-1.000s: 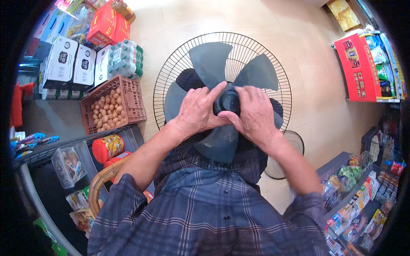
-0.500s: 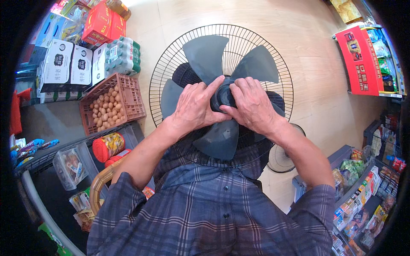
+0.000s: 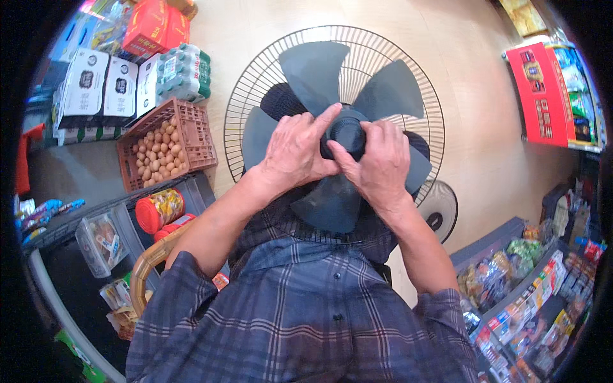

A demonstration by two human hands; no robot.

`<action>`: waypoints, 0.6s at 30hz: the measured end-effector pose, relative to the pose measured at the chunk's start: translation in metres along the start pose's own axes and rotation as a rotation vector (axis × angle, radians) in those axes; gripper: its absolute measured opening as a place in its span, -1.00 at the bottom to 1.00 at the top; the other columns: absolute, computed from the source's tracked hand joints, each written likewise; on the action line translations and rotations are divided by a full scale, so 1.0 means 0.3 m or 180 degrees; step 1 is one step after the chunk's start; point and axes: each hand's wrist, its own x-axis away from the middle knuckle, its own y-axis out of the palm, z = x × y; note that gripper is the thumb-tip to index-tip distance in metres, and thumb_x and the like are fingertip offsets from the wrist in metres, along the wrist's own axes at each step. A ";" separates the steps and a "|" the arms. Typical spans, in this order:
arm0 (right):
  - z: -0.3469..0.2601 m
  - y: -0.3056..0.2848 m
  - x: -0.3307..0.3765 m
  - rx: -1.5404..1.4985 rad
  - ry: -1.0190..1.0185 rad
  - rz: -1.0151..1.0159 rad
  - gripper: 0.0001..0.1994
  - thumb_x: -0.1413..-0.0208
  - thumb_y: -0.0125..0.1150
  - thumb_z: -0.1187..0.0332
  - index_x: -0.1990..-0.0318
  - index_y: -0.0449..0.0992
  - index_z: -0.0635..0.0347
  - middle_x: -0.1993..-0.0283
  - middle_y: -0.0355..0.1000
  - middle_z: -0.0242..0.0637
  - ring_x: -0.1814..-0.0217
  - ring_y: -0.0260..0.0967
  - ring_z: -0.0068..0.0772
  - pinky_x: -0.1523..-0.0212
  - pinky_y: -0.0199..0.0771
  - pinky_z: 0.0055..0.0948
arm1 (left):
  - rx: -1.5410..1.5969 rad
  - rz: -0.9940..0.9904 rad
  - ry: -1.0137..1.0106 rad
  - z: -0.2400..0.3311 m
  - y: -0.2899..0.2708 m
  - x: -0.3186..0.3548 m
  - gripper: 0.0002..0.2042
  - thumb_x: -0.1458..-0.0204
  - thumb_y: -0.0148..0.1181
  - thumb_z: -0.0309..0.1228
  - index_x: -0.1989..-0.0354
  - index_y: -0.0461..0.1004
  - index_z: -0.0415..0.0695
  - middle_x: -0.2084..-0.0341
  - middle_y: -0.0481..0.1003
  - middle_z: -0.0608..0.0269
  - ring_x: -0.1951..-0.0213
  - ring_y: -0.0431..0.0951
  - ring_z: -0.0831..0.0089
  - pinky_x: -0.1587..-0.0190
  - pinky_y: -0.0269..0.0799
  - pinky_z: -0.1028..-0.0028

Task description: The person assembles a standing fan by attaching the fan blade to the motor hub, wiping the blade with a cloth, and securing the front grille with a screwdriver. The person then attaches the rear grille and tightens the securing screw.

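A large fan lies face up in front of me, its black wire rear grille [image 3: 389, 57] around dark grey blades [image 3: 316, 70]. My left hand [image 3: 295, 150] and my right hand [image 3: 378, 163] both grip the round black hub cap [image 3: 346, 131] at the blades' centre, fingers wrapped around its sides. The fan's motor housing is hidden beneath the blades and my hands. My plaid shirt sleeves fill the lower part of the view.
A brown crate of eggs [image 3: 167, 148] sits to the left, with white cartons [image 3: 96, 86] and bottled drinks [image 3: 182, 70] behind it. A red-lidded jar [image 3: 156, 210] and snack packets lie lower left. Shelves of packaged goods [image 3: 530, 287] stand right, a round fan base [image 3: 440, 210] beside them.
The view has shifted slightly. Both hands stay on the hub cap, with the fingers re-placed around it; the blades have turned little.
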 end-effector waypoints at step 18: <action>0.108 -0.011 -0.090 -0.0426 -0.1260 -0.0505 -0.56 0.15 0.41 0.16 0.26 0.44 0.36 0.30 0.30 -0.12 0.23 0.25 -0.16 0.21 0.28 -0.26 | -0.0032 -0.0054 -0.0065 0.000 -0.004 -0.007 -0.14 0.42 0.52 -0.12 -0.19 0.37 -0.13 0.49 0.43 0.09 0.42 0.47 0.17 0.30 0.35 0.27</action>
